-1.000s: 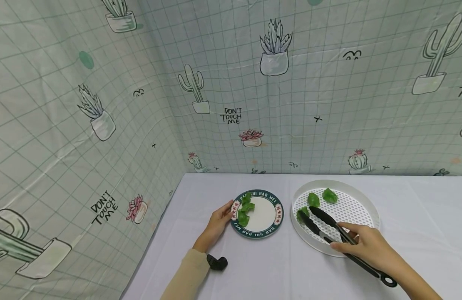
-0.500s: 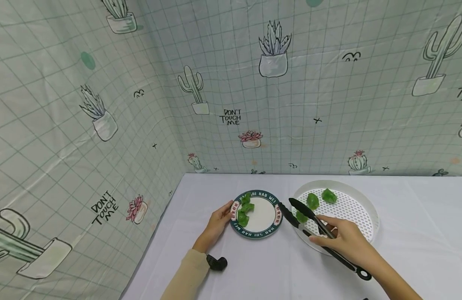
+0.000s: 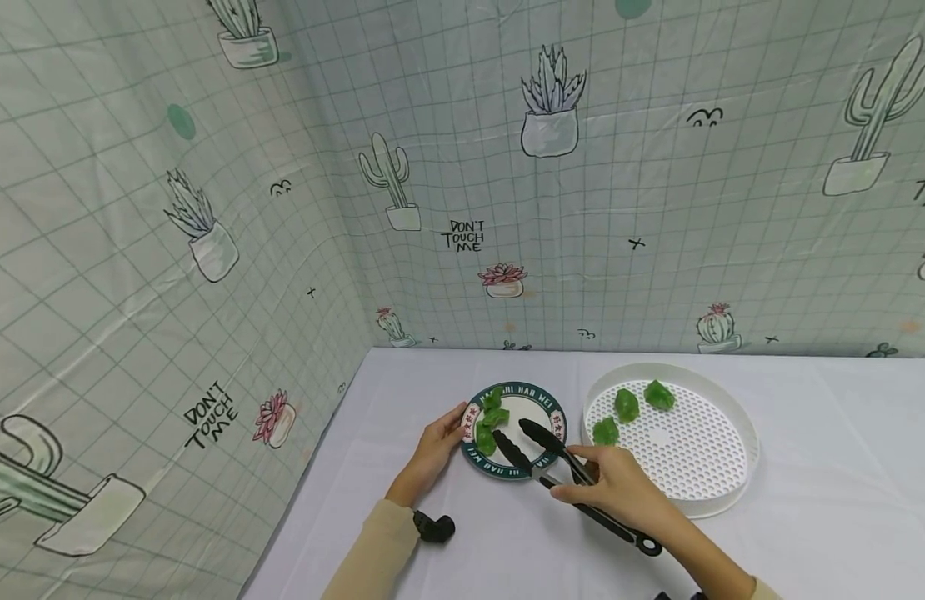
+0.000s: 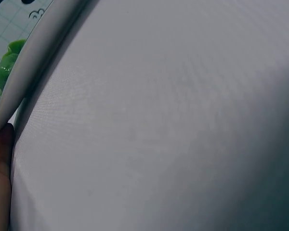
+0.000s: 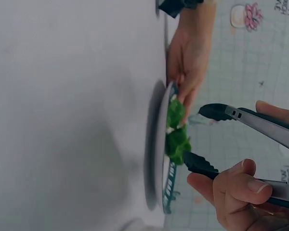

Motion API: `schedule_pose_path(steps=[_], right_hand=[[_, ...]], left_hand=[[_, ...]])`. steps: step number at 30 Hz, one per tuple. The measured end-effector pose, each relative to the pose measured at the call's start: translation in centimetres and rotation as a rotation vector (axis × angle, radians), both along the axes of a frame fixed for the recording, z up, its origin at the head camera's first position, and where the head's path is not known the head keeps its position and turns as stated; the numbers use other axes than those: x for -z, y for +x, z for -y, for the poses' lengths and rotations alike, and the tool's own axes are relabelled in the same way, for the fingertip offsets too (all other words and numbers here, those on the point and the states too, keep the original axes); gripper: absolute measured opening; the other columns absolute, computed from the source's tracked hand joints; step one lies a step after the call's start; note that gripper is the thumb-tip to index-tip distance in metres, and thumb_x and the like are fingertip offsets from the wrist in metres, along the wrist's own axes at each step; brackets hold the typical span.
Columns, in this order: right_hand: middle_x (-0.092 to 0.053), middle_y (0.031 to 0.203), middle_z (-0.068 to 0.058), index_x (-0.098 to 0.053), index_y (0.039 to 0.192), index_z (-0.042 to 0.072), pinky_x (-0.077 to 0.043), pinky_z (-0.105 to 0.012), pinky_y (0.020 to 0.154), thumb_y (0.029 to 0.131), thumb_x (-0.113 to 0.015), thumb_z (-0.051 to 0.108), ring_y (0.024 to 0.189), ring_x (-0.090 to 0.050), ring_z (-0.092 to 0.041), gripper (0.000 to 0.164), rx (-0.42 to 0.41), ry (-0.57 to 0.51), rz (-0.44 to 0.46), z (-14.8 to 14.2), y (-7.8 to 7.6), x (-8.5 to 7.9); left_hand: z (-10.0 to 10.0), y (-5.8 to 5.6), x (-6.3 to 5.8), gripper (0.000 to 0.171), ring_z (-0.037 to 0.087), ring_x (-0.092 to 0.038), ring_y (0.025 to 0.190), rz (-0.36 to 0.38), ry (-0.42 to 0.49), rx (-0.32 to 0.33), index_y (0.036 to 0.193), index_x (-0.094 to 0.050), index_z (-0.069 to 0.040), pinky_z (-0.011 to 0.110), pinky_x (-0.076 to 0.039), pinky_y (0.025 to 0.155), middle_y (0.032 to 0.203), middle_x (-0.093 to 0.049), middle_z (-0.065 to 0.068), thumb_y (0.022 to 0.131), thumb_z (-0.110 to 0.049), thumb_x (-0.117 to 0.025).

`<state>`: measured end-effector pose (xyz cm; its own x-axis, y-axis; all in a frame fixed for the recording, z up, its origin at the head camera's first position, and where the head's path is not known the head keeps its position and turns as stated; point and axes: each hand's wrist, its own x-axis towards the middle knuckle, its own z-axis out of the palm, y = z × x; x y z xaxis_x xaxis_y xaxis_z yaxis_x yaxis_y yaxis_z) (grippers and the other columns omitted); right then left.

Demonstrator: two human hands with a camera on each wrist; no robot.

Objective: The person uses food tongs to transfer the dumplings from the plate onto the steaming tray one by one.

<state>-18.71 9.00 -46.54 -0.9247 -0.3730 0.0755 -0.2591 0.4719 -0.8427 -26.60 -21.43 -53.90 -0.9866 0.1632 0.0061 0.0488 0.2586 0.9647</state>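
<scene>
Pale wall cloth [image 3: 432, 192] printed with a green grid, potted cacti and the words "Don't touch me" rises behind a worktop [image 3: 522, 550] covered in white. Two hands reach in from below. On the left lies a small round plate [image 3: 526, 407] with a dark green, lettered rim; a cluster of leafy green pieces [image 3: 496, 417] sits along its left side. To its right, well within reach, stands a larger white perforated tray [image 3: 706, 454] carrying three more green pieces [image 3: 626, 405].

The left hand [image 3: 436, 439] pinches the plate's left edge. The right hand [image 3: 620, 483] grips black tongs [image 3: 541, 437] near their middle, their ends spread over the plate with nothing visible between them. One tip is at the lowest piece of the cluster (whether it touches, I cannot tell).

For careful handling, a steady hold on the rim would stop the plate from sliding. The tips seem best placed one on each side of a single piece, low but without scraping the plate. A light squeeze should suit these soft-looking leaves, which could slip or drag a neighbour along.
</scene>
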Motion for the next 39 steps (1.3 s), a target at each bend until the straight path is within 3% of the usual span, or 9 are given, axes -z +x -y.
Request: schedule_pose_path(steps=[17, 25, 39], right_hand=[[-0.028, 0.049, 0.009, -0.061, 0.125, -0.015, -0.019, -0.017, 0.040, 0.076, -0.086, 0.031, 0.044, -0.020, -0.005, 0.072, 0.022, 0.011, 0.010, 4.0, -0.8, 1.8], [-0.034, 0.055, 0.006, -0.061, 0.122, -0.016, -0.023, -0.019, 0.043, 0.076, -0.087, 0.027, 0.050, -0.026, -0.006, 0.069, 0.023, 0.008, -0.011, 4.8, -1.3, 2.1], [-0.033, 0.050, 0.007, -0.058, 0.126, -0.017, -0.023, -0.017, 0.040, 0.078, -0.085, 0.022, 0.045, -0.026, -0.005, 0.068, 0.024, -0.059, 0.009, 4.9, -0.7, 2.8]], left_hand=[[-0.1, 0.3, -0.1, 0.048, 0.036, -0.030, 0.144, -0.002, 0.002, -0.004, 0.150, -0.038, 0.005, 0.047, -0.025, 0.119, 0.155, -0.035, 0.021, 0.104, -0.003, -0.049], [-0.1, 0.4, -0.1, 0.048, 0.037, -0.032, 0.143, -0.020, 0.002, -0.002, 0.149, -0.037, 0.006, 0.048, -0.028, 0.117, 0.154, -0.035, 0.023, 0.104, -0.004, -0.049], [-0.2, 0.7, -0.7, 0.048, 0.037, -0.033, 0.142, 0.001, 0.021, -0.003, 0.150, -0.037, 0.006, 0.048, -0.028, 0.118, 0.154, -0.036, 0.024, 0.104, -0.002, -0.048]])
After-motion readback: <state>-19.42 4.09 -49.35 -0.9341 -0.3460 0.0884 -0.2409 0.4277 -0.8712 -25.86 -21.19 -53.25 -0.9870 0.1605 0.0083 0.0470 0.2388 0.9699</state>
